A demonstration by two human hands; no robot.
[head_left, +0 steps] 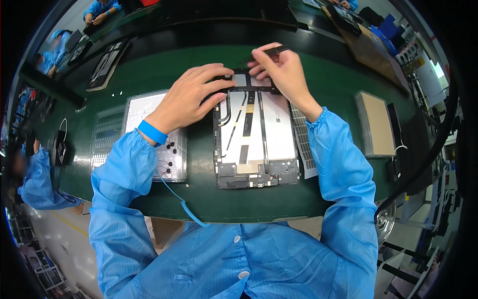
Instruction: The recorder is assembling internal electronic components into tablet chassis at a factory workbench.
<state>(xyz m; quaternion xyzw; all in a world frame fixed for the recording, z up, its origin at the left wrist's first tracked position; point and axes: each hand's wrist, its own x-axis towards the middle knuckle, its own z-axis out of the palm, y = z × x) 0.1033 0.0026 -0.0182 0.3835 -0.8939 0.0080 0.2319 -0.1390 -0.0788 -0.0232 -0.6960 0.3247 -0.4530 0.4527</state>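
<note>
An opened tablet-like device [279, 134] lies on the green bench in front of me, its silvery inner plate, black strips and flat cables showing. My left hand [191, 94] is open, with its fingers spread over the device's far left corner. Over the far right part of the device, my right hand [284, 72] is closed around a slim black pen-like tool [276, 50], whose exact kind I cannot make out. The right fingertips are slightly blurred, and whether they touch the frame I cannot tell. A blue wrist strap [152, 132] circles my left wrist.
Clear plastic trays [108, 127] with small black round parts stand at left. A coiled blue cord [191, 213] hangs over the front edge. A sheet with dark strips [304, 142] lies by the device. Stacked tan-topped trays [376, 124] stand at right. Co-workers in blue sit around.
</note>
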